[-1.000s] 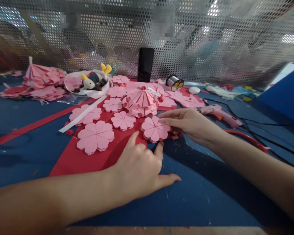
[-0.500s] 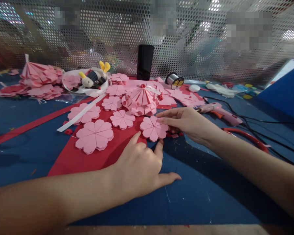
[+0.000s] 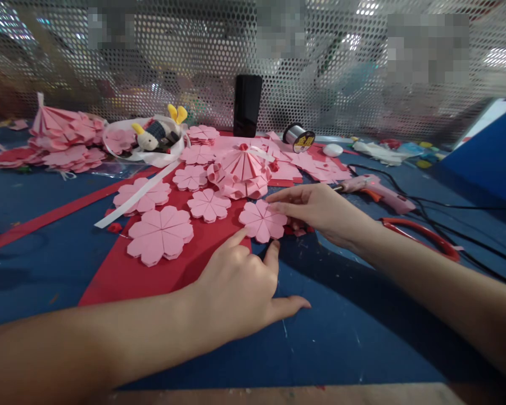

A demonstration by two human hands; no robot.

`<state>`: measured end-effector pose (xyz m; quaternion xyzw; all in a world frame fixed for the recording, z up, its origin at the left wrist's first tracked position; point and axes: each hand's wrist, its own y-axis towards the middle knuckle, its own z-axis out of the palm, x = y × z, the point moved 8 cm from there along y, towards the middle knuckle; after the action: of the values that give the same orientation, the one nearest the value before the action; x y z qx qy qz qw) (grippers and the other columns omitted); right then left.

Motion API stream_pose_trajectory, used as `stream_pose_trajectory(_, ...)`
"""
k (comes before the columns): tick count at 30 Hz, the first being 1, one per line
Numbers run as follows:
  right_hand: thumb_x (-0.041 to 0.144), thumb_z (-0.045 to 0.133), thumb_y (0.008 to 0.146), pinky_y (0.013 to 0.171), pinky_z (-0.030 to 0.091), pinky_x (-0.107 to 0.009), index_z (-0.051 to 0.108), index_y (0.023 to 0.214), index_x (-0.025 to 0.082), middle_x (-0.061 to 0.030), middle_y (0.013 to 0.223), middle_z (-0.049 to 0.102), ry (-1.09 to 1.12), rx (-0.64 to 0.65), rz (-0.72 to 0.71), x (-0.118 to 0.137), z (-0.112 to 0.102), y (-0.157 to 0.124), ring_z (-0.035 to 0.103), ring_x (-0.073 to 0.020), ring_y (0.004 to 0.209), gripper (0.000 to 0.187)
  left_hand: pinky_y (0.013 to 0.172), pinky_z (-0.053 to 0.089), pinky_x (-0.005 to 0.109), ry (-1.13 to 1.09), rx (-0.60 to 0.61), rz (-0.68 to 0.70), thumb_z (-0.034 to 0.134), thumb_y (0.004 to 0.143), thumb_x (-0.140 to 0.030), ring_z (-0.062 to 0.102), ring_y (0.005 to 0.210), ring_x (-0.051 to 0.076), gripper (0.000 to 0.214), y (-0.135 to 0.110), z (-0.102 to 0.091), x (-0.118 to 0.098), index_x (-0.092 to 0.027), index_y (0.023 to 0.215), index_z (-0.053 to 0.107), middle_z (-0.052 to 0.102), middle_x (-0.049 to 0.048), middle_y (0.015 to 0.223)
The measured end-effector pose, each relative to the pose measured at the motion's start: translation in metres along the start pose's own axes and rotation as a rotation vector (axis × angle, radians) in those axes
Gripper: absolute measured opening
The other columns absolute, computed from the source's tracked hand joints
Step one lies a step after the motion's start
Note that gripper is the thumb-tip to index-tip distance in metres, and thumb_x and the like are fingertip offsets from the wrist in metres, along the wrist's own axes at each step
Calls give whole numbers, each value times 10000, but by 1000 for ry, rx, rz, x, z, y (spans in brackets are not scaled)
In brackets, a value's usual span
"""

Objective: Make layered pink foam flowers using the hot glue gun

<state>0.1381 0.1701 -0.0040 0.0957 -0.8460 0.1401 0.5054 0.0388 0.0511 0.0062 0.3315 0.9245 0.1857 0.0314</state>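
Observation:
A stack of pink paper flowers (image 3: 261, 223) lies at the right edge of the red sheet, partly over the blue table. My right hand (image 3: 320, 211) grips its right edge, the thumb and index finger at the petals and the lower fingers partly hidden. At the near side, my left hand (image 3: 244, 281) rests palm down with its thumb stretched right. Its index finger and little finger reach the near petals; the middle fingers are bent. Left of it lie a larger pink flower stack (image 3: 160, 235) and a small one (image 3: 209, 205). Behind stands a pleated pink paper ornament (image 3: 242, 171).
A pink glue gun (image 3: 377, 191) with black cables and red-handled scissors (image 3: 424, 233) lie right. Behind are a wire spool (image 3: 298, 138), a phone (image 3: 247, 106) and a perforated metal screen (image 3: 185, 62). A plush toy (image 3: 156, 135) and more ornaments (image 3: 65, 135) sit left.
The view has shifted slightly. My left little finger has come up to the flower stack's near-left edge. My right hand keeps its grip on the right side.

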Motion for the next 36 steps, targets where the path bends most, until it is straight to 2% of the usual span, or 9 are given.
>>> stream_pose_trajectory(9,305,685,817,402,429,-222,769,980,212,-2,598,646,-50,7,-54,1,1,0,509,-91,455,205,775,549,435,-11,12,3,435,856,-756,629,501,236,860,1,0,0,-17,1218,684,620,65,488)
stream_pose_trajectory(16,271,644,832,408,451,-228,770,991,209,-12,644,678,-195,-19,-115,8,0,-3,539,-98,458,212,768,557,419,3,18,1,435,854,-758,640,514,233,857,0,1,0,-26,1225,682,629,69,503)
stream_pose_trajectory(20,295,628,848,422,447,-241,762,1023,211,-22,725,711,-252,-26,-148,9,0,-4,556,-105,482,236,734,563,419,-7,27,0,453,844,-759,642,516,246,870,1,1,1,-16,1238,672,629,76,500)
stream_pose_trajectory(23,316,633,850,443,435,-248,759,1023,213,-14,705,701,-297,-34,-169,9,0,-4,553,-106,487,237,711,566,420,-20,44,-2,467,841,-753,646,522,255,865,1,2,1,-14,1244,668,632,80,503)
stream_pose_trajectory(31,324,618,870,534,424,-257,759,1000,200,-1,638,668,-371,-59,-240,15,1,-5,553,-110,529,229,817,556,438,-30,55,17,433,866,-743,662,557,254,871,1,3,0,8,1243,660,657,93,539)
stream_pose_trajectory(36,337,622,872,547,416,-259,759,997,204,-9,680,688,-395,-75,-277,16,2,-4,557,-116,553,228,799,560,446,-56,66,20,443,875,-723,664,561,265,862,1,4,0,25,1249,648,661,101,544)
